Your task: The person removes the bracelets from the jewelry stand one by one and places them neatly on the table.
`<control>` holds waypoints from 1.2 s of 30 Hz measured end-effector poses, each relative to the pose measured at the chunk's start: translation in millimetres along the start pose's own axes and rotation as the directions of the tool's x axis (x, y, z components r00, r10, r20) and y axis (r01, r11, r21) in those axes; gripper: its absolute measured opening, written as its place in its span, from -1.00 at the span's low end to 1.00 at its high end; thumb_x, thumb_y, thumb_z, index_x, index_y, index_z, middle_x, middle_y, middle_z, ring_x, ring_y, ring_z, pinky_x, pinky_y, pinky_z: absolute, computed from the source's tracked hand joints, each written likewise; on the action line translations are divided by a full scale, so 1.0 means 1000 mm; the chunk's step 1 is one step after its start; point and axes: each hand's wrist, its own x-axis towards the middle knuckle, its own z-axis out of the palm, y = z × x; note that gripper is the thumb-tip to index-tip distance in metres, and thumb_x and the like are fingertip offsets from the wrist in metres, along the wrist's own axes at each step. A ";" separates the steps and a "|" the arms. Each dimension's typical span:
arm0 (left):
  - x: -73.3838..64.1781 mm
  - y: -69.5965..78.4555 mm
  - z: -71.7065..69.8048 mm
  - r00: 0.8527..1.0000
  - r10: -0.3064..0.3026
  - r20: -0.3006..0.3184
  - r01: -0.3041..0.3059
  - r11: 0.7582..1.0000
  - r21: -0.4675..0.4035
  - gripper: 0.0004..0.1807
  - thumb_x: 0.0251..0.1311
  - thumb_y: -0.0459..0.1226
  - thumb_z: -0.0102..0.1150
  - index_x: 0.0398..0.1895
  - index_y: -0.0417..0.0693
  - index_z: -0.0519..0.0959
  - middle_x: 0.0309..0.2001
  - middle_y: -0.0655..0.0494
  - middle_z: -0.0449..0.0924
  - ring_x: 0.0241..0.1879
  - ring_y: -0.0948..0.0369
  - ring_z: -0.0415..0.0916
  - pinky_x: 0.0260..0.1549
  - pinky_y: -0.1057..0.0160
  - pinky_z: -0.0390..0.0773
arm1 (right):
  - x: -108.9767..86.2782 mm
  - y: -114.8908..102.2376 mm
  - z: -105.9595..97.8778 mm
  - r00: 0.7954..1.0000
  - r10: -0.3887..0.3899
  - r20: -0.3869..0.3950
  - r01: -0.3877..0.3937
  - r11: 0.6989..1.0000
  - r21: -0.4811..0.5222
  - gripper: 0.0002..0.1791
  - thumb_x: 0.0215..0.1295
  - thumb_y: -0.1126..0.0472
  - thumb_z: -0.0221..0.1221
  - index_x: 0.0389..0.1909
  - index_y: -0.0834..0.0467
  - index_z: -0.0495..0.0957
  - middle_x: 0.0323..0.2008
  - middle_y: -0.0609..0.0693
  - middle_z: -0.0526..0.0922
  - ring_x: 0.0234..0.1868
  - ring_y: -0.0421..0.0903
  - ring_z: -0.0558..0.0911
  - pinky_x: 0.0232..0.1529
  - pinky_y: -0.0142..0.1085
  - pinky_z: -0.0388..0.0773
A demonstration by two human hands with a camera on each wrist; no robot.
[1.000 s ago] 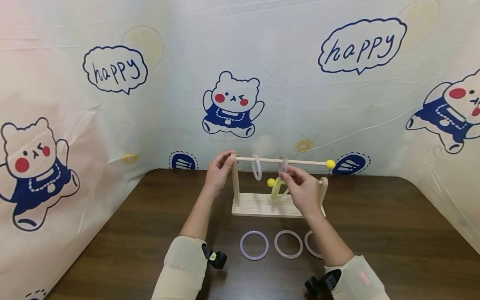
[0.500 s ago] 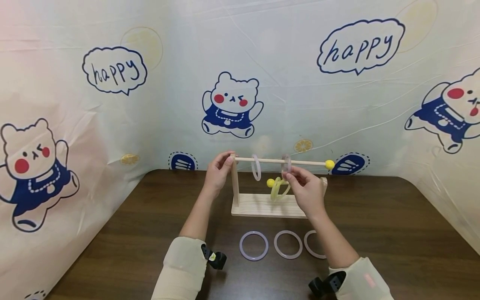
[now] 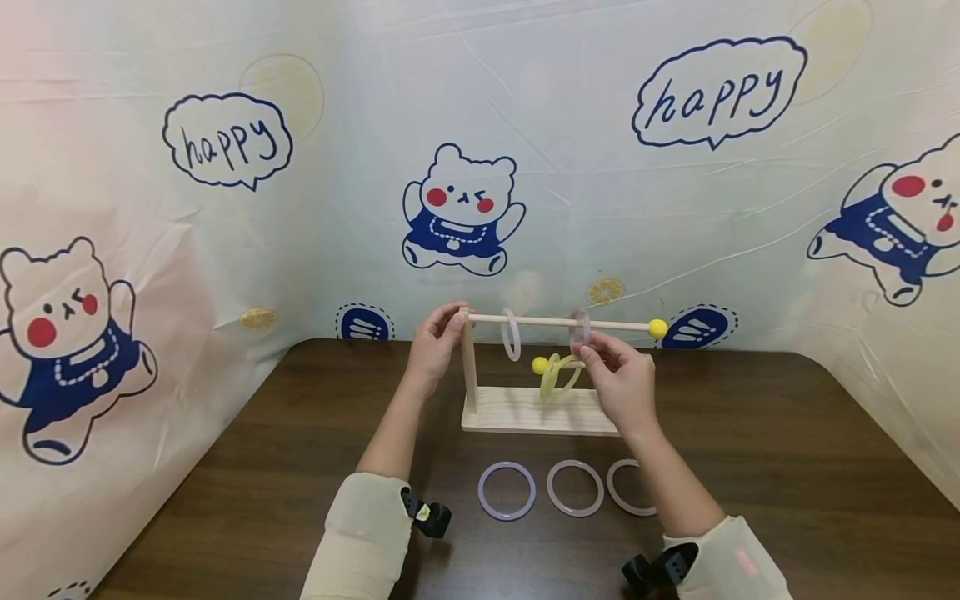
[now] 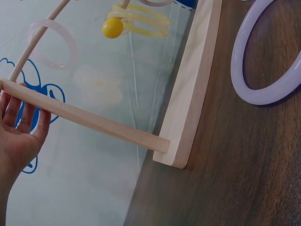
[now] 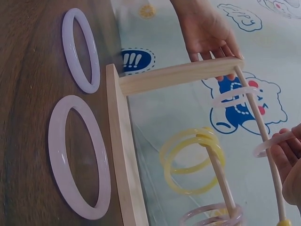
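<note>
A wooden stand [image 3: 540, 410] has two posts, each bearing a sideways rod. At the top of the left post my left hand [image 3: 432, 348] grips the wood, its fingers [image 4: 26, 115] behind the post in the left wrist view. My right hand [image 3: 621, 382] pinches a pale pink ring [image 5: 263, 149] that hangs round the upper rod [image 3: 540, 321]. Another pale ring [image 3: 512, 335] hangs on that rod, nearer the left post. Yellow rings [image 5: 195, 165] hang round the lower rod [image 5: 218, 174], with pinkish rings [image 5: 211, 214] farther along it. The right post is mostly hidden behind my right hand.
On the brown table [image 3: 300, 500], in front of the stand, lie a lilac ring [image 3: 481, 492] and two pale pink rings, one [image 3: 551, 492] in the middle and one partly under my right forearm. A yellow ball [image 3: 657, 328] caps the upper rod, another [image 3: 539, 365] the lower. A printed cloth [image 3: 600, 217] hangs behind.
My right hand has slid the pinched ring a little to the right along the upper rod, toward the yellow ball. The left hand keeps its grip on the post.
</note>
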 end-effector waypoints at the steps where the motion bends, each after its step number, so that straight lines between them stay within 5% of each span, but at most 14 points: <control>1: 0.000 0.000 0.000 1.000 0.000 0.000 0.000 1.000 0.003 -0.67 0.34 -0.22 -0.03 0.07 -0.22 0.46 -0.03 -0.10 0.55 -0.11 0.15 0.50 -0.04 0.14 0.46 | 0.000 0.000 -0.001 1.000 -0.005 -0.004 0.005 1.000 0.000 -0.78 0.16 0.41 0.21 -0.17 0.43 0.58 -0.32 0.24 0.66 -0.33 -0.29 0.62 -0.31 -0.53 0.51; 17: 0.002 0.001 0.000 1.000 0.015 -0.011 -0.015 1.000 -0.001 -0.68 0.35 -0.27 -0.04 0.06 -0.29 0.45 -0.05 -0.11 0.56 -0.17 0.24 0.51 -0.18 0.28 0.48 | -0.001 0.002 -0.008 0.998 -0.041 -0.052 0.038 0.997 -0.061 -0.80 0.16 0.43 0.21 -0.19 0.43 0.58 -0.35 0.22 0.67 -0.38 -0.39 0.59 -0.38 -0.56 0.50; 24: 0.002 0.000 0.001 1.000 0.003 -0.016 -0.003 1.000 0.002 -0.68 0.34 -0.25 -0.03 0.06 -0.26 0.47 -0.05 -0.11 0.57 -0.11 0.12 0.51 -0.14 0.20 0.47 | -0.002 0.002 -0.011 0.999 -0.014 -0.046 0.011 0.999 -0.051 -0.79 0.19 0.41 0.19 -0.18 0.43 0.58 -0.33 0.24 0.66 -0.36 -0.40 0.58 -0.33 -0.57 0.49; 36: 0.001 -0.001 0.001 1.000 0.003 -0.019 -0.002 1.000 0.008 -0.66 0.34 -0.25 -0.03 0.06 -0.30 0.45 -0.06 -0.09 0.57 -0.11 0.09 0.51 -0.13 0.18 0.47 | -0.006 -0.031 -0.013 0.998 -0.023 -0.061 0.016 0.994 -0.106 -0.82 0.15 0.55 0.14 -0.22 0.56 0.53 -0.35 0.36 0.62 -0.38 -0.39 0.57 -0.33 -0.60 0.47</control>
